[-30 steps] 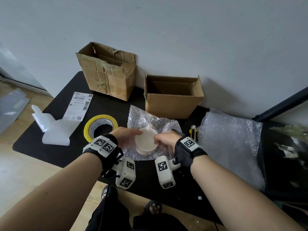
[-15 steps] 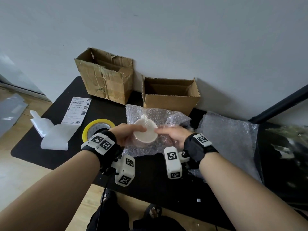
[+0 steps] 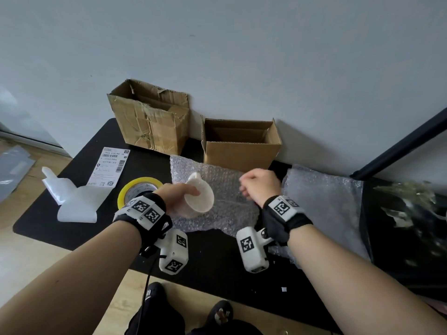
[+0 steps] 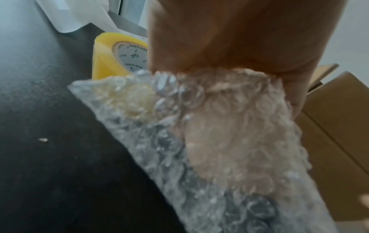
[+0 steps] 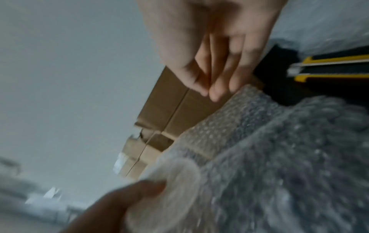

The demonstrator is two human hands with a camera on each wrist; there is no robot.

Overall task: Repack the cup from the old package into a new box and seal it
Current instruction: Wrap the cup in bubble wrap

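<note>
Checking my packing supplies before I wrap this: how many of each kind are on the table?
Boxes: 2
Bubble wrap sheets: 2
Cup: 1
Tape roll: 1
Label: 1
Knife: 1
Total: 8

Both forearms bare, no sleeves; each wrist wears a black fabric wrist strap (image 3: pixel 286 220) topped with a white plate printed with black square fiducial markers. Hanging under each wrist is a white boxy wrist camera (image 3: pixel 252 250) with the same black-and-white markers on its faces, the right one joined by a metal ball mount; a thin black cable (image 3: pixel 148 281) runs down from the left unit. Dark trousers and dark shoes (image 3: pixel 221 314) show at bottom edge.
</note>
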